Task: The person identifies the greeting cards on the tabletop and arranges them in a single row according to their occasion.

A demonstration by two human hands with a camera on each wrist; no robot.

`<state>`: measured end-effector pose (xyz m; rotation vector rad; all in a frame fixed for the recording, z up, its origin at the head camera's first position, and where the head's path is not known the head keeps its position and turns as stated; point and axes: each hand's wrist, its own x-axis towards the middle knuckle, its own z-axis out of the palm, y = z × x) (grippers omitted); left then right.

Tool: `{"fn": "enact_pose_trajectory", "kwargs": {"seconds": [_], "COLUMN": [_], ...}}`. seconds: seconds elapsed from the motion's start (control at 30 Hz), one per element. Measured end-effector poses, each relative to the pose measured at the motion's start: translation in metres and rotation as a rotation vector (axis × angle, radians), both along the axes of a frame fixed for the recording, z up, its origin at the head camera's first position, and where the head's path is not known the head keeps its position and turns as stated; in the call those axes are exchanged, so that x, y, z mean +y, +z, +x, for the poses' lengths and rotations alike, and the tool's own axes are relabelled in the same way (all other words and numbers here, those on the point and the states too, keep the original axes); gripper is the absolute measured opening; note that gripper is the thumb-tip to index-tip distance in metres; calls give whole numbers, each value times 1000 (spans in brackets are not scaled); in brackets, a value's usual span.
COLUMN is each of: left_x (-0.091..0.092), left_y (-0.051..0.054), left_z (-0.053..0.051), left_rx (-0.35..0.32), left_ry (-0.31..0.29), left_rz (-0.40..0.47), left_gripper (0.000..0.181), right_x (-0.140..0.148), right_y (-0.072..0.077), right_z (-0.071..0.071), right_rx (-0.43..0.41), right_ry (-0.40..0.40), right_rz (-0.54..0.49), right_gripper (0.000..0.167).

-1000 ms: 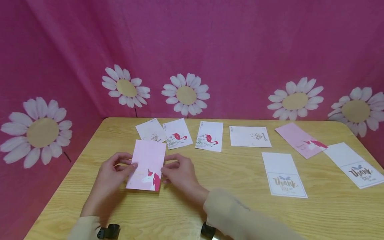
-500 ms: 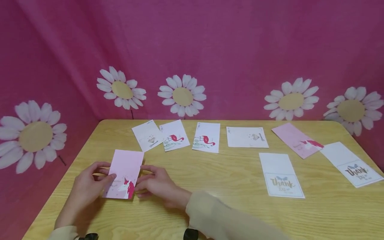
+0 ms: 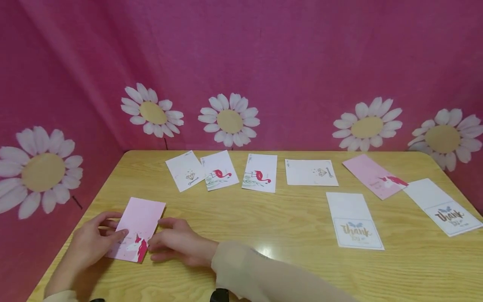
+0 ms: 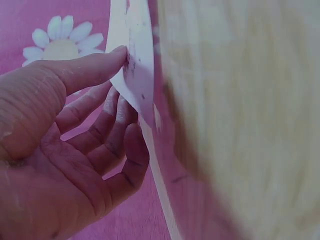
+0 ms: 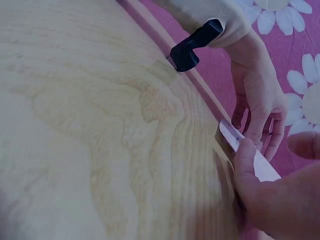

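Observation:
A pink card [image 3: 140, 216] with a white unicorn and red mane is at the left of the table, held slightly tilted between both hands. At its left edge, my left hand [image 3: 88, 241] pinches it, thumb on the printed face. The left wrist view shows that thumb on the card [image 4: 140, 65], the other fingers curled behind it. My right hand [image 3: 185, 243] grips the opposite edge with thumb and fingers. From the right wrist, the card [image 5: 262, 167] appears nearly edge-on between the two hands.
Along the back of the wooden table [image 3: 264, 218] lie diamond cards [image 3: 311, 172], flamingo cards [image 3: 259, 173] and another unicorn card [image 3: 373, 176]. Two white "thank you" cards [image 3: 354, 222] are at the right. A pink curtain [image 3: 286, 71] with daisies hangs behind and at the left.
Both hands have carried the unicorn card left and toward the near edge. It no longer overlaps the leftmost diamond card in the head view. The other cards stay put.

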<state>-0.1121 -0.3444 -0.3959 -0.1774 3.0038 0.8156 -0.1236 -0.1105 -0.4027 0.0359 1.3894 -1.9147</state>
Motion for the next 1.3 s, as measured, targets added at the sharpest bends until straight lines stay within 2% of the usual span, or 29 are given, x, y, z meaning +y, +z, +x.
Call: {"fn": "enact_pose_trajectory", "kwargs": {"seconds": [0.13, 0.37, 0.63, 0.8, 1.1, 1.3], "left_x": [-12, -25, -26, -27, -31, -25], "left_y": [0, 1, 3, 2, 1, 3], "left_z": [2, 2, 2, 2, 3, 2], "left_rx": [0, -33, -74, -126, -168, -213], "left_ry": [-12, -21, -19, -10, 10, 36], "left_rz": [-46, -94, -142, -136, -134, -143], "left_gripper": [51, 50, 49, 53, 54, 55], "right_x": [-10, -23, -26, -27, -30, -26], "right_y": [1, 3, 1, 0, 2, 1], "right_z": [0, -2, -6, -7, -8, -8], "right_rx": [-38, -45, -54, -46, -37, 0], "right_ry": [32, 66, 103, 112, 133, 138], "right_rz": [1, 22, 47, 62, 93, 114], "right_gripper": [61, 60, 59, 57, 55, 51]}}
